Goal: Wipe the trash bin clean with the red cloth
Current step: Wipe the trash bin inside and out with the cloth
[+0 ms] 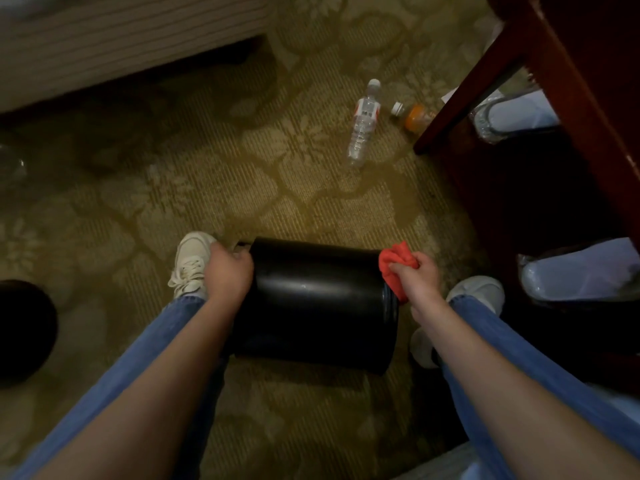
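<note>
The left hand (228, 271) hides its fingertips behind the left end of the trash bin (311, 306). Its fingers bend over that edge and hold it. The bin's open mouth cannot be seen. A dark round thing (20, 330), far out to the left of the left hand, is cut off and hard to make out.

1 black bin lies on its side on the carpet (207, 174), between the 2 hands. The right hand (420, 275) squeezes 1 red cloth (393, 268) against the bin's right end.

Farther out than the right hand lie 2 bottles: a clear bottle (363, 126) and an orange bottle (414, 116). The left shoe (190, 261) is by the left hand and the right shoe (478, 292) is by the right hand. Both are white.
</note>
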`<state>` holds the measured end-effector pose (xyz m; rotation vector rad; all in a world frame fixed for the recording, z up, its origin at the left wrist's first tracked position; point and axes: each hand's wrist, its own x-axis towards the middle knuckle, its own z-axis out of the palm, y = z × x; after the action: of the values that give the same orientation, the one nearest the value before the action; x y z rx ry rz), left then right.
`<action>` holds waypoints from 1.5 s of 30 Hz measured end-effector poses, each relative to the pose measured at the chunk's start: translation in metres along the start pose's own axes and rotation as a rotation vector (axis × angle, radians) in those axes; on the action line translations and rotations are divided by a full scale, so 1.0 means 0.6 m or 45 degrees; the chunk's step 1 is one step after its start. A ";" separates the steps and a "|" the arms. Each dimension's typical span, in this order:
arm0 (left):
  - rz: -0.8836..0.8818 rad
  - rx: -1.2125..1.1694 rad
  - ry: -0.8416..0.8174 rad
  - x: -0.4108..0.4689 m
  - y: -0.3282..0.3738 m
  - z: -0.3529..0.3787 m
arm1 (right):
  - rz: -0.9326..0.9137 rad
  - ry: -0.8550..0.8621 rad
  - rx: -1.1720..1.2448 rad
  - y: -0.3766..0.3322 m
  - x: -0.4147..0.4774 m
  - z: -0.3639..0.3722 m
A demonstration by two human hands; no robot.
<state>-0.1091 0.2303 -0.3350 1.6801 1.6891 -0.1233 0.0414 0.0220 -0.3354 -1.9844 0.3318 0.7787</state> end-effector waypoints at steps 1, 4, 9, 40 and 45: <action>0.009 -0.011 0.017 -0.002 0.001 -0.002 | -0.018 0.003 0.019 -0.003 0.000 0.000; 0.053 -0.052 0.038 -0.008 -0.003 -0.010 | -0.088 0.015 0.004 -0.014 -0.001 -0.002; 0.140 -0.010 0.014 -0.025 -0.004 -0.020 | -0.210 0.032 -0.046 -0.010 -0.001 -0.013; 1.000 1.288 -0.507 -0.123 0.004 0.066 | -0.520 -0.146 -1.154 -0.040 0.100 0.058; 0.985 1.250 -0.542 -0.116 0.012 0.063 | -0.701 -0.258 -1.304 -0.038 0.093 0.031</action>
<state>-0.0960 0.1530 -0.3212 2.6351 0.5478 -0.9666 0.0884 0.0539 -0.3623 -2.6853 -0.8779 0.8427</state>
